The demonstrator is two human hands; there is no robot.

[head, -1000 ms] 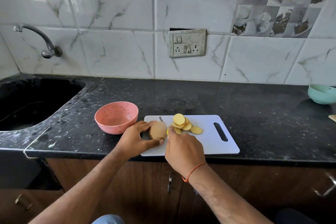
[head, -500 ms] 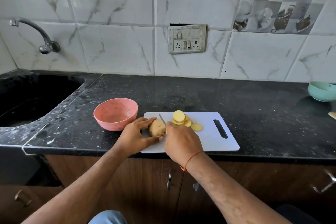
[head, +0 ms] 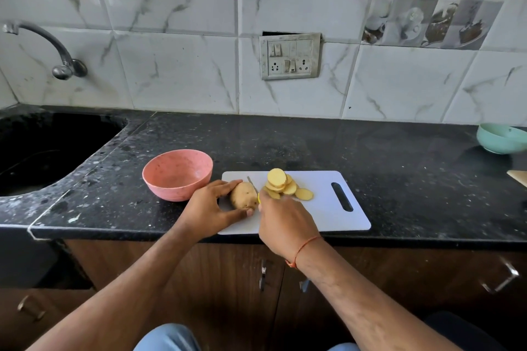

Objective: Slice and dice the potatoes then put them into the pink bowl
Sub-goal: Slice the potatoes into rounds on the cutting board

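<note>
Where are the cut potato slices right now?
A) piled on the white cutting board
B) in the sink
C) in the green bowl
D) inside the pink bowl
A: the potato slices lie in a pile on the white cutting board, to the right of the uncut potato; the pink bowl shows nothing inside.

I see a brown-skinned, part-cut potato lying at the white plastic cutting board's left end, pale yellow round slices heaped just right; the empty pink plastic bowl sits beside the board's left edge.
</note>
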